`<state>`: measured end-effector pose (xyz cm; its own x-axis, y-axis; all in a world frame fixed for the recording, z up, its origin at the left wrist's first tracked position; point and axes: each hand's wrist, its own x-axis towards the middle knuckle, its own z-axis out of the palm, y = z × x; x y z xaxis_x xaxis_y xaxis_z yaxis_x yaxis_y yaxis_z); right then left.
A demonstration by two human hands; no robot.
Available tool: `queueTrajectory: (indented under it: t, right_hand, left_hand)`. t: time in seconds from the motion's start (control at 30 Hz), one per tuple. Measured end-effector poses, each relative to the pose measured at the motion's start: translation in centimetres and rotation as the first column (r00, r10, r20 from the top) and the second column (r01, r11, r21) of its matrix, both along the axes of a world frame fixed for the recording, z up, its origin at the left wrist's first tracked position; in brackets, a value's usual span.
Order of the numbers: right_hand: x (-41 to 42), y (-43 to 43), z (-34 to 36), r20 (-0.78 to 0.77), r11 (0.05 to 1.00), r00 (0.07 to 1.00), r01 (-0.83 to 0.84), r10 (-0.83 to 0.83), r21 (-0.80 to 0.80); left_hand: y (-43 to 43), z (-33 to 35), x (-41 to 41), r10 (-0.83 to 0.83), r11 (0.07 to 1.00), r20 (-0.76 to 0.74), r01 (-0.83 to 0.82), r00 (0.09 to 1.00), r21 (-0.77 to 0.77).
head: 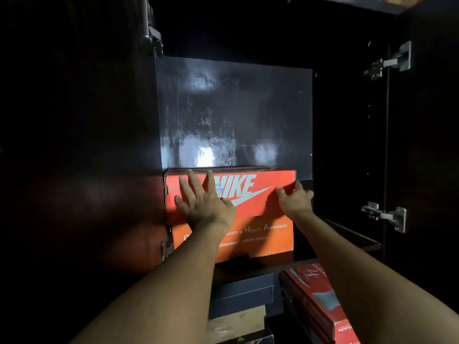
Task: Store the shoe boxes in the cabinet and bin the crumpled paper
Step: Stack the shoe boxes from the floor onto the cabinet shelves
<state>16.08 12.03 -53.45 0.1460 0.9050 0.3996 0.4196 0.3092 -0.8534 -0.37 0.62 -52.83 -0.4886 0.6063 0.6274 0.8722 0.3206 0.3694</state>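
A red-orange shoe box (258, 192) with a white logo lies on top of an orange box (270, 238) on a shelf of the dark cabinet (347, 145). My left hand (201, 202) presses flat against the front of the red-orange box, fingers spread. My right hand (294, 197) grips the box's right front corner, thumb on the front and fingers round the side. No crumpled paper is in view.
Both cabinet doors stand open, with metal hinges (387, 63) on the right side. On the shelf below sit a dark blue box (243, 291), a tan box (236, 324) and a tilted red box (315, 299). Dark space remains above the stacked boxes.
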Motion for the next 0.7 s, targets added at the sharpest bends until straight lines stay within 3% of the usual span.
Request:
queueTrajectory:
  t: [0.1, 0.37, 0.53, 0.7]
  right_hand:
    - [-1.7, 0.3, 0.1, 0.099, 0.997, 0.994, 0.049, -0.043, -0.052]
    - [-3.9, 1.3, -0.4, 0.226, 0.983, 0.960, -0.140, 0.165, -0.122]
    - [-1.7, 0.6, -1.3, 0.233, 0.973, 0.945, -0.225, 0.231, -0.051]
    - [2.2, -1.9, -3.3, 0.190, 0.976, 0.961, -0.212, 0.200, 0.045]
  left_hand:
    - [0.9, 1.5, -0.9, -0.026, 0.995, 0.114, 0.037, 0.993, -0.095]
    - [3.7, 2.8, -3.0, -0.067, 0.975, 0.248, 0.116, 0.967, -0.189]
    - [3.2, 2.5, -3.2, -0.106, 0.969, 0.216, 0.149, 0.971, -0.198]
    - [1.9, 0.3, -1.4, -0.074, 0.992, 0.038, 0.077, 0.997, -0.099]
